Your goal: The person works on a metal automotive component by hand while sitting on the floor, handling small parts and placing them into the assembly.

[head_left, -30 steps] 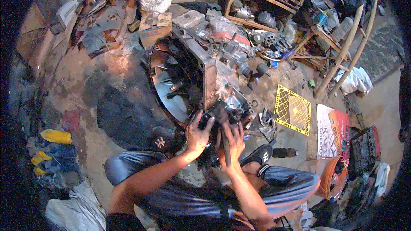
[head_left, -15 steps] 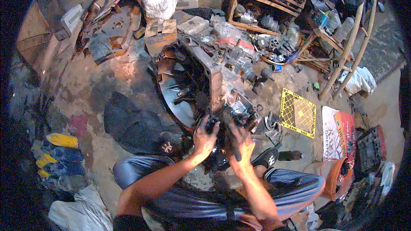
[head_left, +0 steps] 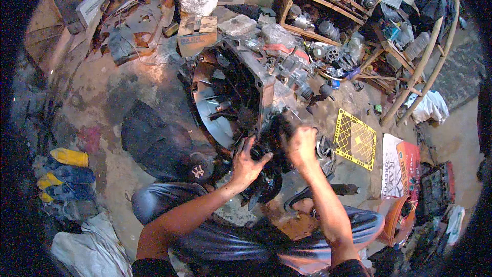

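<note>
Housing (head_left: pixel 266 92): lay before the person, hollow facing left. Left hand (head_left: pixel 248 165): rested at its near end, thumb spread; grasp unclear. Right hand (head_left: pixel 301 146): was curled alongside; contents unclear.

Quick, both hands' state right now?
Left hand: open, spread at a dark, rounded, shiny part; contact unclear.
Right hand: curled closed; what its grip holds, if anything, cannot be told.
</note>
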Available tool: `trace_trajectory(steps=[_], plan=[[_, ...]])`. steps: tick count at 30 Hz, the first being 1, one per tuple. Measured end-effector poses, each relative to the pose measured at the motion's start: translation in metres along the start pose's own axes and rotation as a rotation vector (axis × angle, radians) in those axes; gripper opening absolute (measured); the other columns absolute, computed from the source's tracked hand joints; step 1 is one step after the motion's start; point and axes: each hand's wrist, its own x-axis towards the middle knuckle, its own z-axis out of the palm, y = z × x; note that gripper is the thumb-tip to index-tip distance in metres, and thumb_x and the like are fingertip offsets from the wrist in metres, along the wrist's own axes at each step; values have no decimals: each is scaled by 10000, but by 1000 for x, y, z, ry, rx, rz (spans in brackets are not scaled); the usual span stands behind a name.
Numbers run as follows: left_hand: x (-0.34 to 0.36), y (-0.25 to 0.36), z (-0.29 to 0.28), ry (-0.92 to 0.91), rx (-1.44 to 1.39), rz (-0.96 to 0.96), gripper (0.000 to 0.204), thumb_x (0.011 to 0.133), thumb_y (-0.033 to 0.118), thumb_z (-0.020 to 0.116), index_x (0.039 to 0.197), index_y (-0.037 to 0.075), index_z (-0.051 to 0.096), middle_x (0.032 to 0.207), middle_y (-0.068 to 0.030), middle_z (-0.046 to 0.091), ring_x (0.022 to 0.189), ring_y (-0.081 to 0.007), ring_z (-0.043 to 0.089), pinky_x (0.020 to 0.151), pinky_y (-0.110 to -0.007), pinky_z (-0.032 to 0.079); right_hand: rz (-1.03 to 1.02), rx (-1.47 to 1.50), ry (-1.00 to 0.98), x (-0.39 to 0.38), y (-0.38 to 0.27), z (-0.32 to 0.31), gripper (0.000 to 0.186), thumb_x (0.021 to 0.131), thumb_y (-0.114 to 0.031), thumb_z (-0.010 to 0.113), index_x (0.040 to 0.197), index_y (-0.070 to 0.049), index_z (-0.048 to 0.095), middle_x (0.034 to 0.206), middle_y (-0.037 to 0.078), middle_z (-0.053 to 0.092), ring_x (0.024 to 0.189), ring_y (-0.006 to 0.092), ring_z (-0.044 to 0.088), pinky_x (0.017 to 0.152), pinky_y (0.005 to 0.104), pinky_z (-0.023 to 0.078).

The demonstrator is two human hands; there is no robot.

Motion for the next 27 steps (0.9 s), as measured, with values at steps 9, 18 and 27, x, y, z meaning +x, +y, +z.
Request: trace_trajectory(steps=[9, 18, 27], plan=[[2, -10, 7, 146, 81, 167, 716, 714, 347, 776, 1267, -3, 486, 1138, -216, 596, 1071, -382, 566, 928, -424, 452, -91, -88, 197, -13, -3, 5, 452, 694, -126, 680, 1141, -78, 631, 873, 195, 654, 743, 363, 633, 703, 448, 524], [3, -28, 2, 199, 113, 249, 715, 707, 367, 787, 1246, -14, 511, 1146, -216, 582, 1048, -395, 560, 910, -434, 449, -358, 60, 250, -14, -30, 7, 386, 713, -133, 649, 1089, -46, 646, 866, 218, 659, 755, 367, 637, 735, 444, 529], [-2, -16, -1, 161, 120, 173, 695, 726, 381, 780, 1209, -46, 519, 1205, -228, 442, 1134, -390, 455, 933, -446, 419, -208, 407, -4, 7, -17, -26, 320, 701, -114, 669, 1017, -67, 680, 894, 170, 680, 793, 364, 656, 730, 437, 537]])
